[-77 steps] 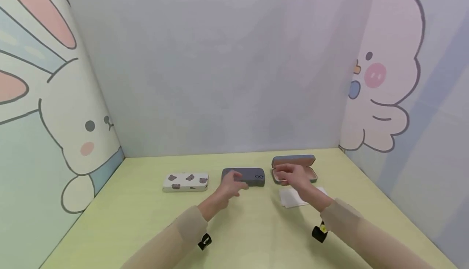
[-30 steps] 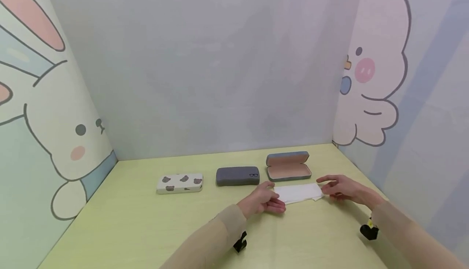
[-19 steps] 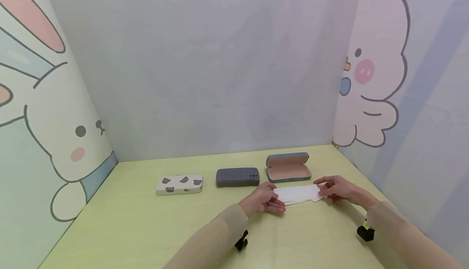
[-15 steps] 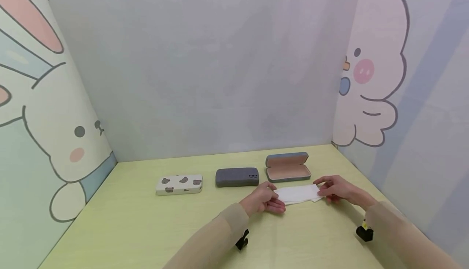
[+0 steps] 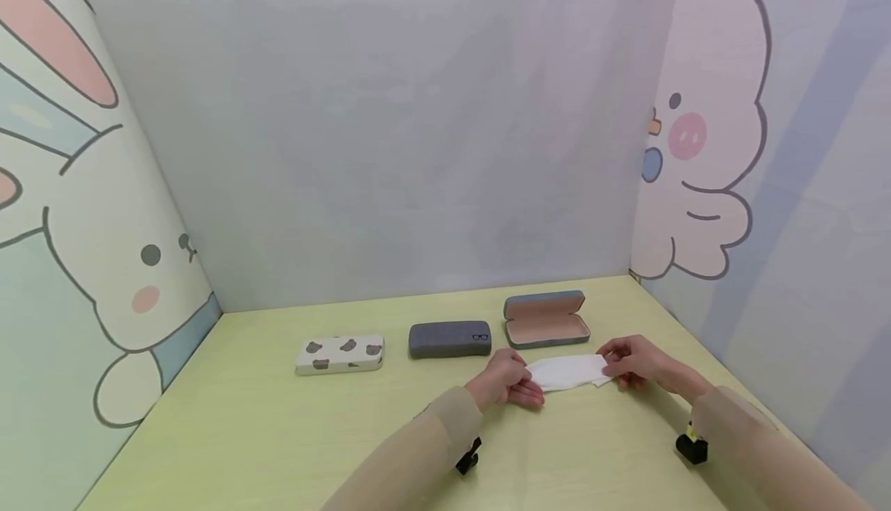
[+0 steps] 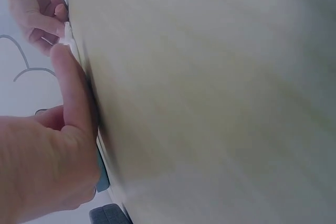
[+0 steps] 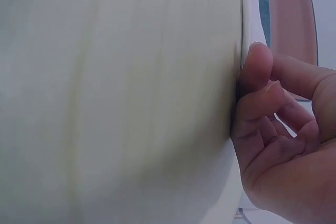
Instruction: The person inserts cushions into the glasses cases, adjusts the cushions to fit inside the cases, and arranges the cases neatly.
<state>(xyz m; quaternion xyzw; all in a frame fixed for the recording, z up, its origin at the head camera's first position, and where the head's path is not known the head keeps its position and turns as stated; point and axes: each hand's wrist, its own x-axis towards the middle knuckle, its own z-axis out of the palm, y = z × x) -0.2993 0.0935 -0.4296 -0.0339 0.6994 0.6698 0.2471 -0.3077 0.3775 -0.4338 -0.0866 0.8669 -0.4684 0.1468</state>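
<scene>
A thin, folded white cloth lies across the right half of the table, slightly puckered between my two hands. At its left end my left hand pinches it, the other fingers stretched out low over the table. My right hand pinches the opposite end between thumb and fingers. Those curled fingers show close to the tabletop in the right wrist view, by the cloth's edge. Just behind the cloth stands an open glasses case with a pink lining, its lid raised.
Left of the open case sits a closed dark grey glasses case with a small glasses print. Farther left is a white case with brown bear heads. A grey curtain backs the yellow-green table, with cartoon-printed panels on both sides.
My left hand has left the grey case and my right hand the open case; both have come to the cloth's ends. Lately the right hand shifted slightly left, and the cloth puckered a little.
</scene>
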